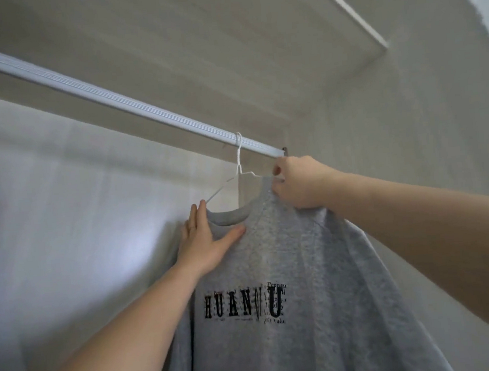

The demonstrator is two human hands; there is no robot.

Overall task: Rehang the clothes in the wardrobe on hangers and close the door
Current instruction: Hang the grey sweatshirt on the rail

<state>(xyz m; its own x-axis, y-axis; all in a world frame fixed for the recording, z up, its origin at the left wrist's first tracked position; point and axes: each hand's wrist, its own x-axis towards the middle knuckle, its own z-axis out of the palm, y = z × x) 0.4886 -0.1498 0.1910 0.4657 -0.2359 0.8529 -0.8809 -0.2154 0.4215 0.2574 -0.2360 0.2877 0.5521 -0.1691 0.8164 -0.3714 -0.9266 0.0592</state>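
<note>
— What is taking up most of the view?
— The inside of the wardrobe (76,200): its pale back panel is running across the left, and a side wall is rising on the right.

— And the garment?
— A grey sweatshirt (288,255) is hanging in the right-hand part of the wardrobe, front towards the camera, with black lettering (245,305) showing across the chest.

— What is it hanging from?
— A white rail (111,98) is crossing the wardrobe from upper left to the right wall. Near its right end, a white wire hanger (237,171) is hooking over it, and the sweatshirt is sitting on that hanger.

— What are the hands doing?
— The left hand (204,242) is lying flat on the sweatshirt's left shoulder, fingers straight and pointing up beside the collar (228,217), thumb spreading across the fabric below it. The right hand (299,183) is curling its fingers and pinching the fabric at the other shoulder, just under the rail's end.

— Is the hanger's left arm covered?
— Part of it is showing bare above the left fingertips.
</note>
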